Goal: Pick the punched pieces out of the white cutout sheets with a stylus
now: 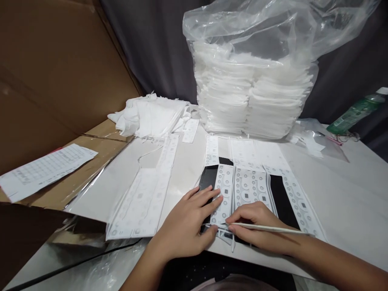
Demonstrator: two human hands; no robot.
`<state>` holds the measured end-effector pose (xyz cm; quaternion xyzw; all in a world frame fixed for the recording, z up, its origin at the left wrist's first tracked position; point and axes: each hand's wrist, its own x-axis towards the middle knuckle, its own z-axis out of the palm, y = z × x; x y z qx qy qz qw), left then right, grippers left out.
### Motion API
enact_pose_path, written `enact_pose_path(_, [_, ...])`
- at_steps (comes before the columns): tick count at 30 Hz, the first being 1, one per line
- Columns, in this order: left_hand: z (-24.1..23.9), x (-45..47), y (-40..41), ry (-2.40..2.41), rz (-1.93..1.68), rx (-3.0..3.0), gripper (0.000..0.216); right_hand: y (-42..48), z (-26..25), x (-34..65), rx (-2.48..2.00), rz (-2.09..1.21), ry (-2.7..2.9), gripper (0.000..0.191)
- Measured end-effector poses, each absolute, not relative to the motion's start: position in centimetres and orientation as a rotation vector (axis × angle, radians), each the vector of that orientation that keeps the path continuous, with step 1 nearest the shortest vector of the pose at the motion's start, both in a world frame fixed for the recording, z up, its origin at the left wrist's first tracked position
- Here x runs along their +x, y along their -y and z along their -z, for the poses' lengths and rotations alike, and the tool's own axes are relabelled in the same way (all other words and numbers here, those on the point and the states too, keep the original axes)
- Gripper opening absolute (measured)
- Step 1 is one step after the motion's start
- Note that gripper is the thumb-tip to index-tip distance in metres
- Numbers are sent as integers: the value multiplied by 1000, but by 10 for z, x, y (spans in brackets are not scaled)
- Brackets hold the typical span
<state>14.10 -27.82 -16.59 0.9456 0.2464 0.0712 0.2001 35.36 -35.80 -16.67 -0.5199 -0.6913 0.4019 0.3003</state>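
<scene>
My left hand (194, 220) lies flat with its fingers spread on a white strip printed with grey circles (223, 182), beside a black piece (208, 178). Between the thumb and fingers of my right hand (257, 226) is a slim, pale, stick-like tool (273, 228). Its tip is at the strip's lower end, near the table's front edge; my fingers partly hide it. Thin white cut slivers (233, 243) lie just below. To the right are a wider printed white piece (250, 186) and another black piece (281, 198).
A stack of printed white sheets (136, 202) lies left. White cloth-like pieces (148, 115) are heaped behind. A clear bag (251, 93) of stacked white pieces stands at the back. A green bottle (353, 115) leans at right. A cardboard box (54, 68) and printed paper (50, 167) are left.
</scene>
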Motion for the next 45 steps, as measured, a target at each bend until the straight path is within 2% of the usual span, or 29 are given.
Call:
enact_pose_path(16, [164, 142, 278, -701, -141, 2652, 62, 360, 169, 347, -1381, -942, 1938, 14])
enact_pose_path(20, [162, 143, 276, -677, -101, 2675, 62, 363, 165, 335, -1398, -721, 1976, 10])
enact_pose_path(23, [162, 143, 275, -665, -105, 2689, 52, 367, 171, 328, -1336, -528, 2024, 7])
enact_pose_path(29, [164, 144, 277, -694, -134, 2717, 52, 374, 194, 322, -1200, -117, 2183, 29])
enact_pose_path(35, [165, 145, 277, -707, -134, 2730, 53, 376, 187, 324, -1118, 185, 2265, 24])
enact_pose_path(39, [166, 146, 278, -708, -163, 2739, 52, 374, 182, 330, -1066, 161, 2258, 17])
enact_pose_path(45, [166, 145, 278, -702, -177, 2755, 53, 368, 174, 344, -1174, -183, 2018, 14])
